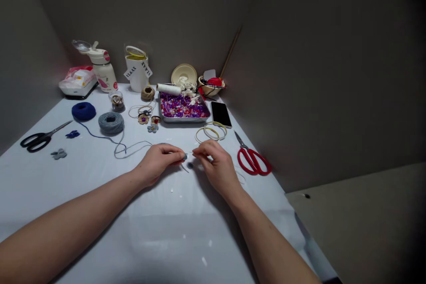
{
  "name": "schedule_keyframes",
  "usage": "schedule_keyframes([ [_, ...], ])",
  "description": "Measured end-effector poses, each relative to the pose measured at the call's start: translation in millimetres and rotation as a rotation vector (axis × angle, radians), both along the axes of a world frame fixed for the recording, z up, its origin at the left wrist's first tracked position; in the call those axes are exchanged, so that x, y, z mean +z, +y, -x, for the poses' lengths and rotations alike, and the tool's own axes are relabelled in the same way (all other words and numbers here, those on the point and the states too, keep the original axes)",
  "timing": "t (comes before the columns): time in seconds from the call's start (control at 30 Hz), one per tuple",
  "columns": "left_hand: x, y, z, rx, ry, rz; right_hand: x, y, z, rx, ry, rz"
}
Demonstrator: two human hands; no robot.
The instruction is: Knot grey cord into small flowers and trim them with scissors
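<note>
Grey yarn (pixel 133 146) runs slack to your left hand (pixel 159 162), fingertips clamped on a small piece (pixel 185 156), likely steadying it; right hand (pixel 216 166) pinches shut just beside those fingertips.

Both hands meet mid-tabletop (pixel 100 195): left hand (pixel 158 162) pinches a small grey piece (pixel 185 156), right hand (pixel 214 162) just beside it; red scissors (pixel 253 159) lie right.
</note>
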State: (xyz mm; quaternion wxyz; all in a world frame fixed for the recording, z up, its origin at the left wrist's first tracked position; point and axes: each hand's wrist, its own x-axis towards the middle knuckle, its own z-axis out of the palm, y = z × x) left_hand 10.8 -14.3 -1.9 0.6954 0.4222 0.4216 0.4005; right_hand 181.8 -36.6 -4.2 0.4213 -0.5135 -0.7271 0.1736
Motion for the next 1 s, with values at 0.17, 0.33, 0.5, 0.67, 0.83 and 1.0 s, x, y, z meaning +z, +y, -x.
schedule_keyframes([
  [0.17, 0.0, 0.2, 1.0, 0.003, -0.024, 0.021, -2.0, 0.8, -1.7, -0.023, -0.059, -0.024],
  [0.33, -0.1, -0.2, 1.5, 0.005, -0.049, 0.027, -1.7, -0.2, -1.6, -0.023, -0.146, -0.032],
  [0.5, 0.0, -0.4, 1.5, -0.006, -0.059, 0.024, -1.6, -0.4, -1.0, -0.021, -0.155, -0.035],
  [0.67, -0.2, 0.1, 2.3, -0.021, -0.07, 0.047, -4.0, -0.2, -0.8, -0.002, -0.101, -0.047],
  [0.83, 0.7, -0.6, 2.8, -0.041, -0.091, 0.061, -5.3, 0.5, -1.0, 0.012, -0.067, -0.026],
  [1.0, 0.5, -0.5, 2.9, -0.057, -0.087, 0.072, -6.3, 1.1, -0.6, 0.022, -0.041, -0.012],
])
